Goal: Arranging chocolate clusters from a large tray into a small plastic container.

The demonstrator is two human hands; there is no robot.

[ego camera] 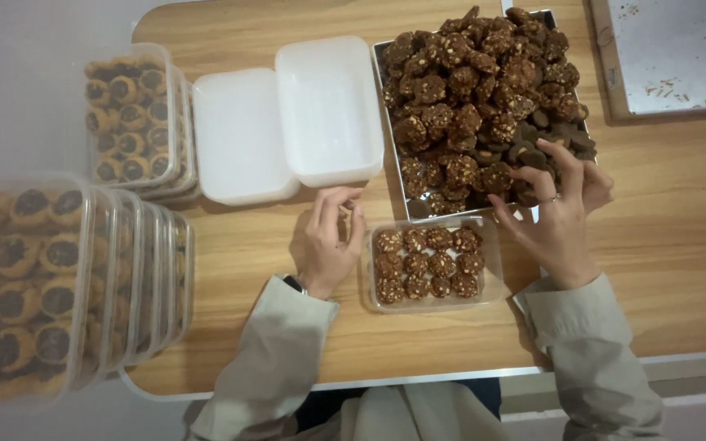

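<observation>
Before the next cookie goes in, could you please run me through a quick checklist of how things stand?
1. Clear plastic container within reach of both hands: ok.
2. Room left in it: ok, the right side is bare.
3. Left hand beside the container: ok; whether it touches, cannot tell.
4. Right hand on the chocolate cookies in the metal tray: ok.
5. Cookie gripped in the right hand: cannot tell.

Small container sits before the cookie tray, lids left of it.

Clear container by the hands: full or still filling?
Part full: the clear container holds three cookie rows, with bare space at its right end.
</observation>
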